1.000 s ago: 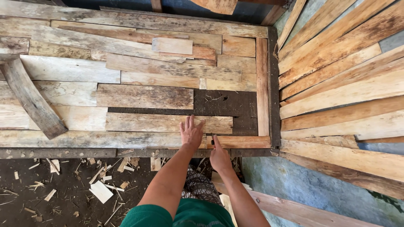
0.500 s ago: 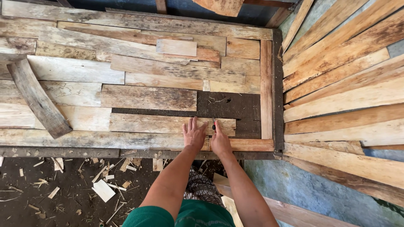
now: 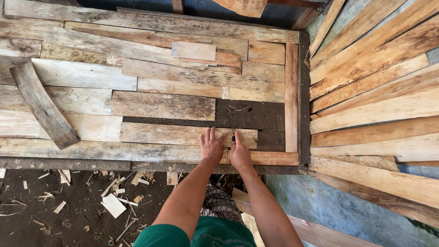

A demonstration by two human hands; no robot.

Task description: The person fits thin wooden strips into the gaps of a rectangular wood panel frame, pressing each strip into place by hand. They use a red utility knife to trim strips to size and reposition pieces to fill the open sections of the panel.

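Note:
My left hand (image 3: 211,147) lies flat with its fingers apart on a short weathered plank (image 3: 173,134) near the front edge of a frame of wooden planks (image 3: 292,96). My right hand (image 3: 238,154) rests just beside it on the same plank. It pinches a small red pencil (image 3: 233,136) whose tip touches the wood. Beyond the hands a dark gap (image 3: 249,114) shows bare backing between the planks. An orange-brown strip (image 3: 274,158) runs along the front edge to the right of my hands.
A curved grey board (image 3: 43,107) lies across the planks at the left. Long pale planks (image 3: 375,110) lean in a stack at the right. Wood chips and offcuts (image 3: 112,205) litter the dark ground below the frame. A loose small board (image 3: 193,51) sits on top at the back.
My right hand has moved forward from the frame's front edge to lie next to my left hand on the plank. The left hand has barely shifted.

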